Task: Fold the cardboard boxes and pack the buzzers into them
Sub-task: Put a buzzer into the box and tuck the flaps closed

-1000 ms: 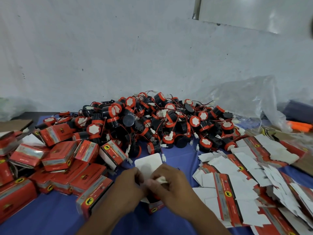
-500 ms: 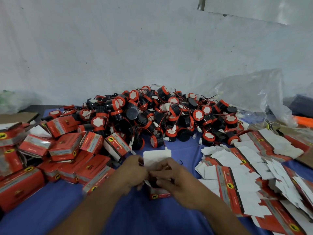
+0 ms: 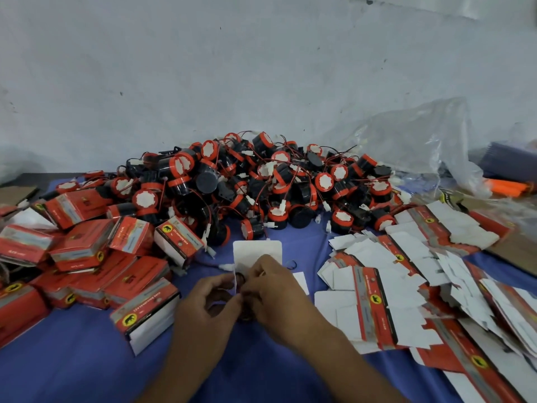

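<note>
An open cardboard box [image 3: 257,251] stands between my hands on the blue cloth, its white lid flap raised toward the pile. My left hand [image 3: 210,301] pinches the box's left side flap. My right hand [image 3: 273,289] curls over the box's opening and hides most of what is inside; a dark round shape shows between my fingers. A white wire connector [image 3: 226,267] sticks out at the box's left. A big heap of black and orange buzzers [image 3: 261,184] with red wires lies behind the box.
Closed red boxes [image 3: 84,257] are stacked at the left, one [image 3: 145,312] close to my left wrist. Flat unfolded box blanks [image 3: 406,271] spread over the right. A clear plastic bag [image 3: 421,141] and an orange object [image 3: 508,187] sit at the back right by the wall.
My head has moved closer and lower over the box. Both hands have stayed on the box, fingers shifting around its opening; the lid flap remains raised.
</note>
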`<action>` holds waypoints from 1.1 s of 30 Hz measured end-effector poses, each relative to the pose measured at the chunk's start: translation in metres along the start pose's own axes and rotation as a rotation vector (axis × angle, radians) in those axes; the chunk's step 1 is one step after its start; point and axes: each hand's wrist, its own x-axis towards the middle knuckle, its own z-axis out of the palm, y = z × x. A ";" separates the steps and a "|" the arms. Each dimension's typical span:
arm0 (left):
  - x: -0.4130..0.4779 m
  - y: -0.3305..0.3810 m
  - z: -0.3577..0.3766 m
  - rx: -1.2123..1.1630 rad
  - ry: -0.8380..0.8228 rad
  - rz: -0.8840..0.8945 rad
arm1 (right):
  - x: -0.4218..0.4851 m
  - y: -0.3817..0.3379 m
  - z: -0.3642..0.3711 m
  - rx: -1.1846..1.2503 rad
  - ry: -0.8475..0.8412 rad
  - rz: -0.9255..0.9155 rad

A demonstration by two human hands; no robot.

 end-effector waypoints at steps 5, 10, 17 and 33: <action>-0.002 -0.002 -0.002 0.124 -0.038 0.192 | -0.009 0.007 -0.010 0.091 -0.030 -0.175; 0.000 -0.009 -0.003 0.095 -0.102 0.105 | -0.007 0.005 -0.012 0.236 0.007 -0.055; 0.003 -0.013 -0.002 0.118 -0.151 0.162 | -0.004 0.015 0.007 -0.259 -0.064 -0.162; 0.007 -0.015 0.004 0.254 -0.188 0.278 | -0.004 0.025 0.014 0.052 0.235 -0.062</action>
